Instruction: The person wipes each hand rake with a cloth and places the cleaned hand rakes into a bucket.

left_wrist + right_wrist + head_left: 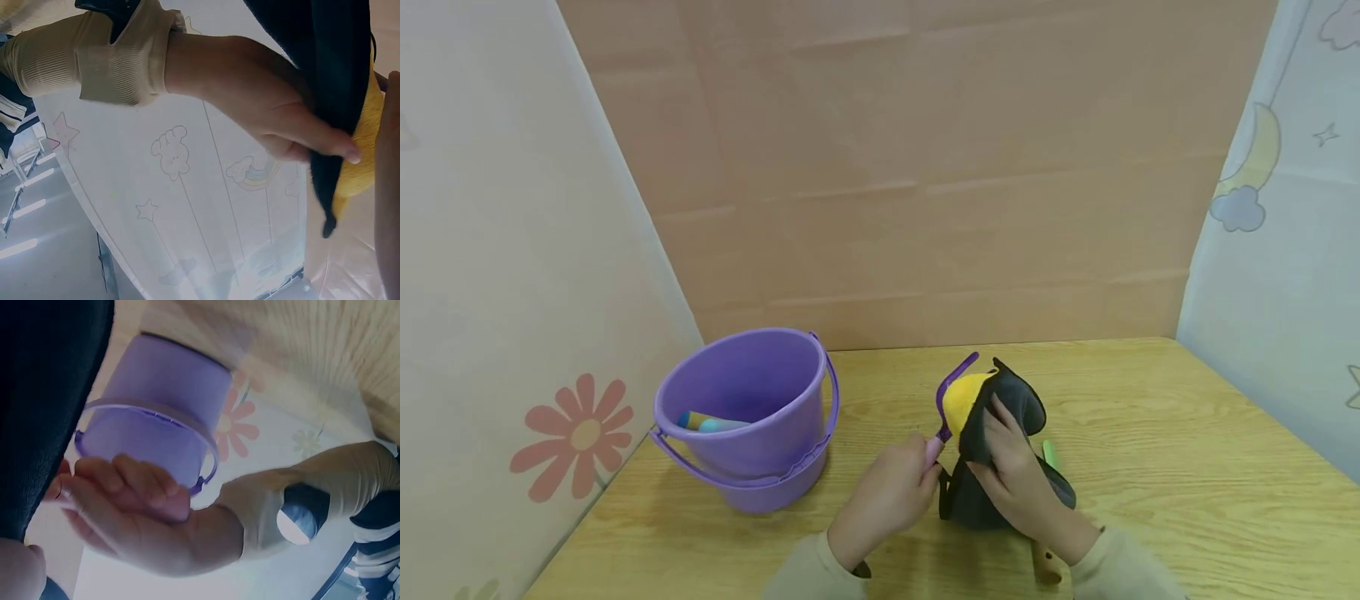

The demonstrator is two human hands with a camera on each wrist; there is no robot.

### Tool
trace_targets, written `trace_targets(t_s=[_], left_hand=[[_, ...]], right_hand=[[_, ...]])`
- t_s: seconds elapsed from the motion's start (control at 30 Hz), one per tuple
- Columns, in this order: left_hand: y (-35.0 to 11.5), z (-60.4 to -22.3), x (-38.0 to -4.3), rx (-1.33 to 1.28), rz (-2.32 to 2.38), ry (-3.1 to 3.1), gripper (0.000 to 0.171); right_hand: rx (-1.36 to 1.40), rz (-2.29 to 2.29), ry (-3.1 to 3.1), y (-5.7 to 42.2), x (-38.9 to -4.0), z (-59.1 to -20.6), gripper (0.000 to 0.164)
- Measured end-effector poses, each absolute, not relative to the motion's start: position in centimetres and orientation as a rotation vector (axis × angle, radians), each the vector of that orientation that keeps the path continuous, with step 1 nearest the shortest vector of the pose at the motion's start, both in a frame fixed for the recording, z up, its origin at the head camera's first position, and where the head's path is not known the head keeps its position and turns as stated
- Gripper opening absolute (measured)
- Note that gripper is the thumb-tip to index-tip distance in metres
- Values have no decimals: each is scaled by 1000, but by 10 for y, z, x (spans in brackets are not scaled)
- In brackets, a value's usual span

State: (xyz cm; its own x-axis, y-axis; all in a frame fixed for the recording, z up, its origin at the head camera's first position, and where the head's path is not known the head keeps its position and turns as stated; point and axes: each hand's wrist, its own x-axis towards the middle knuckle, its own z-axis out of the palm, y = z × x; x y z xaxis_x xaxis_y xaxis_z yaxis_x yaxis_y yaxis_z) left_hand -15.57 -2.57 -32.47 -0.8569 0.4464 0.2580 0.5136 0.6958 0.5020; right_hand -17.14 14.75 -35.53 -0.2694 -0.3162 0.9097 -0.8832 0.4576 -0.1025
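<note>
In the head view my left hand [891, 483] grips the pink handle of a thin purple tool [943, 400] whose upper end bends over. Its curled fingers show in the right wrist view, where the left hand [131, 506] is in front of the bucket. My right hand [1018, 483] grasps a black cloth item [1015, 400] by its upper part. A fuzzy yellow part [962, 400] shows at the black edge, beside the purple tool. In the left wrist view the right hand [269, 112] pinches the black fabric, thumb tip against the yellow.
On the left stands a purple bucket [797, 433] with its handle hanging down and a light blue and tan item [722, 424] inside. A green piece [1049, 454] pokes out behind the black cloth. Under the right wrist lies a brown object [1047, 567]. A brown-papered wall [925, 208] backs the table.
</note>
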Motion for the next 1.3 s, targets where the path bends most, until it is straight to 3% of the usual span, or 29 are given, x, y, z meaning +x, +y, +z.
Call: trace_targets(t_s=[0.5, 0.97, 1.13, 1.3], left_hand=[[-21, -321, -150, -783, -816, -2849, 16], [-18, -322, -149, -843, -857, -2822, 13], [-16, -324, -149, -854, -835, -2807, 13], [-13, -325, -147, -823, -762, -2848, 15]], right_hand=[[971, 549, -2052, 149, -180, -360, 53], [904, 574, -2071, 149, -185, -361, 52], [881, 635, -2108, 149, -185, -361, 23], [810, 710, -2166, 151, -187, -358, 45]])
